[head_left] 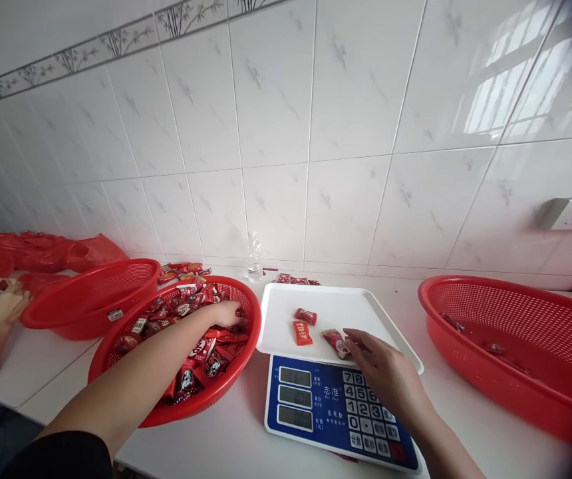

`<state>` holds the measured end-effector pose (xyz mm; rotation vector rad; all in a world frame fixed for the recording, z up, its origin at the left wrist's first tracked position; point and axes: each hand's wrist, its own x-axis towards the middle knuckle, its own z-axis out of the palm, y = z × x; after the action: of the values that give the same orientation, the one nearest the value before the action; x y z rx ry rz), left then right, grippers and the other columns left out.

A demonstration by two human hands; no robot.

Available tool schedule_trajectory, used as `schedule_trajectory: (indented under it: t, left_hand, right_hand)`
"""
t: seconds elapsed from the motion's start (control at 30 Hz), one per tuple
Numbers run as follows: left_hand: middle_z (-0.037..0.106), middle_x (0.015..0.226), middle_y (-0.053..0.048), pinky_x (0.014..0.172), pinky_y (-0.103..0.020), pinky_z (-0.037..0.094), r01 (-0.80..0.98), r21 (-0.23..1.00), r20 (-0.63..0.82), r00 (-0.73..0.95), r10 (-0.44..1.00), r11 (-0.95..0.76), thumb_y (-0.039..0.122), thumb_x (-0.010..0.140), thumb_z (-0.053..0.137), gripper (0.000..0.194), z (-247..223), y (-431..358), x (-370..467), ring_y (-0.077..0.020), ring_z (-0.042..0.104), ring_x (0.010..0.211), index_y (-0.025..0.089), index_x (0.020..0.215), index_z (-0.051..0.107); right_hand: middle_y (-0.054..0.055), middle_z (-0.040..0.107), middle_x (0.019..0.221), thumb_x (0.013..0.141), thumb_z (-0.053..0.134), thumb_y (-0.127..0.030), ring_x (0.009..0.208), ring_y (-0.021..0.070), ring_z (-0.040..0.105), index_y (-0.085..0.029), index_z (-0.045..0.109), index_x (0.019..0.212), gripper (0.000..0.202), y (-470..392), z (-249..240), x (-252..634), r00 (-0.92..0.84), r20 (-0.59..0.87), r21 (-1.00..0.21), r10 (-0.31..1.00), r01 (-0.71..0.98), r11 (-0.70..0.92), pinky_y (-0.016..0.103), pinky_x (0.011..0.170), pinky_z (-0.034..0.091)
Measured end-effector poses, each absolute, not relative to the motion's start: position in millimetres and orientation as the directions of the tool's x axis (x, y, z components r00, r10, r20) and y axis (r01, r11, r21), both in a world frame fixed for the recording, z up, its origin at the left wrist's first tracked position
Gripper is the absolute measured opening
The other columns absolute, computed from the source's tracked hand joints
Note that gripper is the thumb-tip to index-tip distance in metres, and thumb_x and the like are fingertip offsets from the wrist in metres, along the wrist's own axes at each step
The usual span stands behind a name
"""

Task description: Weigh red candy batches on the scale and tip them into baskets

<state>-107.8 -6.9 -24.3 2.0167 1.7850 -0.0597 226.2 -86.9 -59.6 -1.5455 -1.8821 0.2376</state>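
My left hand [226, 314] reaches into a red perforated basket [253, 313] heaped with red-wrapped candies [201, 349]. Its fingertips dip among the wrappers at the right side, so their grip is hidden. Over the white tray [286, 299] of a digital scale is my right hand [378, 356], with its thumb and fingers closed at the right end of a pink-and-red wrapped candy [334, 342]. Left of that candy, two small red candies [302, 332] lie on the tray. The scale's blue keypad panel [330, 406] is partly covered by my right hand and forearm.
Another red basket [510, 399] at right holds a few wrapped pieces. A further red basket [91, 299] stands at left, with red plastic bags [41, 251] behind it. Another person's hands [1, 303] show at far left. A clear bottle [255, 258] stands by the tiled wall.
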Motion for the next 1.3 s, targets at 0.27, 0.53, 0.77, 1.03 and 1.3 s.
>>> schedule_trajectory:
  t: [0.27,0.53,0.77,1.03,1.3]
  left_hand:
    - [0.065,0.091,-0.002,0.071,-0.025,0.043,0.934,0.336,-0.245,0.215,0.945,-0.126,0.031,0.079,0.051,0.017,0.6,-12.3,-135.7,-0.0196,0.059,0.085,0.019,0.09,0.055]
    - [0.065,0.102,-0.002,0.078,-0.025,0.043,0.885,0.464,-0.218,0.16,0.963,-0.042,0.038,0.075,0.055,0.03,28.1,-24.1,-139.7,-0.0207,0.058,0.095,0.019,0.097,0.057]
    - [0.065,0.094,-0.001,0.072,-0.024,0.043,0.781,0.587,-0.138,0.357,0.924,-0.214,0.038,0.076,0.057,0.033,40.9,-26.4,-85.4,-0.0186,0.059,0.088,0.018,0.103,0.058]
    - [0.059,0.123,-0.006,0.087,-0.026,0.042,0.791,0.507,-0.187,0.49,0.851,-0.343,0.029,0.077,0.057,0.039,33.0,-14.7,-33.1,-0.021,0.056,0.107,0.018,0.114,0.059]
    - [0.055,0.13,-0.002,0.098,-0.027,0.037,0.823,0.493,-0.123,0.389,0.913,-0.284,0.04,0.078,0.056,0.046,43.9,-19.2,-81.5,-0.0212,0.051,0.117,0.022,0.12,0.056]
  right_hand:
    - [0.002,0.071,0.094,0.085,0.04,-0.048,0.074,0.0197,0.067,-0.028,0.065,0.101,0.036,-84.9,-61.0,226.6,-0.057,0.392,-0.531,0.918,0.801,0.276,0.03,0.06,0.05]
    - [0.002,0.071,0.095,0.086,0.041,-0.048,0.072,0.0191,0.067,-0.028,0.065,0.102,0.036,-82.3,-64.0,228.5,-0.069,0.404,-0.52,0.912,0.803,0.291,0.03,0.061,0.051]
    - [0.002,0.072,0.096,0.086,0.041,-0.043,0.076,0.0196,0.067,-0.027,0.066,0.1,0.033,-85.2,-61.7,227.0,-0.068,0.422,-0.517,0.904,0.801,0.302,0.031,0.063,0.052]
    - [0.002,0.072,0.096,0.087,0.044,-0.04,0.074,0.0185,0.068,-0.026,0.066,0.102,0.03,-85.3,-58.4,226.8,-0.058,0.439,-0.515,0.897,0.801,0.304,0.031,0.063,0.054]
    - [0.002,0.062,0.12,0.09,0.044,-0.038,0.111,0.0237,0.056,-0.026,0.064,0.106,0.029,-90.1,-57.6,224.8,-0.471,0.503,-0.199,0.725,0.753,0.627,0.047,0.095,0.043]
